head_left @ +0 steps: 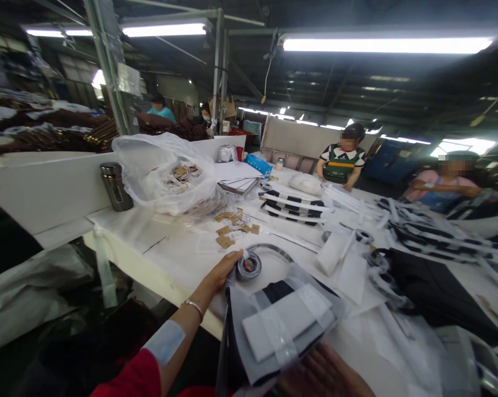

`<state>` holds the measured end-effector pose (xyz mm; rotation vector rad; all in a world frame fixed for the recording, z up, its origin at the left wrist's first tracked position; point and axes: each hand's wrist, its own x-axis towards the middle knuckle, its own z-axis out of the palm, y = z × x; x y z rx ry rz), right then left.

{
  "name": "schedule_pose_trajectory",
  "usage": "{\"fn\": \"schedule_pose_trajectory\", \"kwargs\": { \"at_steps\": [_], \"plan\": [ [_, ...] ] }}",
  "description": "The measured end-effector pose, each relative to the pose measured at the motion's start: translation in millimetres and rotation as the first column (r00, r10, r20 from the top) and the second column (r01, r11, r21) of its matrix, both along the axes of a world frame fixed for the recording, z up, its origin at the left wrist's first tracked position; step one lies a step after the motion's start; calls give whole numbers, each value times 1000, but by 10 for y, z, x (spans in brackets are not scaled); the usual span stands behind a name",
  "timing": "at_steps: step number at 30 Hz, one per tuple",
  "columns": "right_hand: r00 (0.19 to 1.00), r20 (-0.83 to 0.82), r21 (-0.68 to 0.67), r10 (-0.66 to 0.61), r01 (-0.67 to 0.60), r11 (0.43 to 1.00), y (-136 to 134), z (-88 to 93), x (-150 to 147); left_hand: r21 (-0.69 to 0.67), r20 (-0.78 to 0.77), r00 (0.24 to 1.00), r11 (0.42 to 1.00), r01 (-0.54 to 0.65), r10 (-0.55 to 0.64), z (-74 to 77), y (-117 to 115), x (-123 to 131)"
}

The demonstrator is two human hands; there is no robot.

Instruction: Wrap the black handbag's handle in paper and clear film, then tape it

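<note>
My left hand [227, 268] is closed at the upper left corner of a dark bag [275, 291] covered in grey wrapping, beside a wrapped ring-shaped coil [249, 266]. A curved, wrapped strap [274, 248] arches from the coil toward the bag's far side. A white padded block [288, 320] is held on the bag's face with clear tape. My right hand [325, 372] is blurred under the bag's lower right edge, its fingers partly hidden. Brown tags [226, 234] lie scattered beyond my left hand.
A clear plastic sack [162, 182] of tags and a metal flask [115, 187] stand at the left. Black-and-white wrapped pieces [292, 207], a white roll [334, 251] and black fabric [434, 286] lie on the white table [150, 234]. Two people [342, 157] are across the table.
</note>
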<state>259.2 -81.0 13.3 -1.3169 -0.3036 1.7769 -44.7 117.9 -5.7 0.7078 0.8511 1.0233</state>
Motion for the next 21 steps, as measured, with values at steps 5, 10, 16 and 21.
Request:
{"fn": "schedule_pose_trajectory", "kwargs": {
  "at_steps": [5, 10, 16, 21],
  "plan": [
    [991, 27, -35, -130, 131, 991, 66, 42, -231, 8, -10, 1000, 1000, 8, -8, -4, 6, 11],
    [982, -33, 24, -184, 185, 982, 190, 198, -399, 8, -17, 1000, 1000, 13, -13, 4, 7, 11],
    [981, 36, -22, -190, 191, 981, 416, 327, -524, 31, -43, 999, 999, 16, -15, 13, -6, 7],
    [979, 84, -51, -185, 189, 981, 559, 426, -629, 54, -38, 999, 998, -12, 14, -12, -17, 29]
  ]
}}
